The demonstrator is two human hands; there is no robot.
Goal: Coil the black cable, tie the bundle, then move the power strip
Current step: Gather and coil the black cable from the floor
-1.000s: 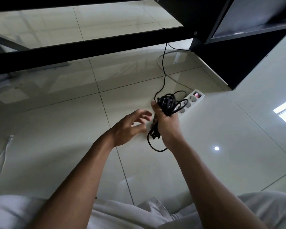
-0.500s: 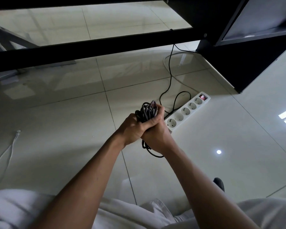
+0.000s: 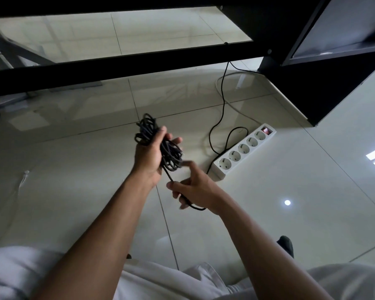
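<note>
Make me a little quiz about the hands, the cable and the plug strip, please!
1. True or false: the left hand holds the coil of black cable.
2. What does the right hand hold? A) the strip B) a loose end of cable C) nothing
3. Fill in: the strip lies on the ____.

Key
1. True. The left fingers wrap the bundle.
2. B. A strand runs from the coil down into the right hand.
3. Floor. No hand touches the strip.
</note>
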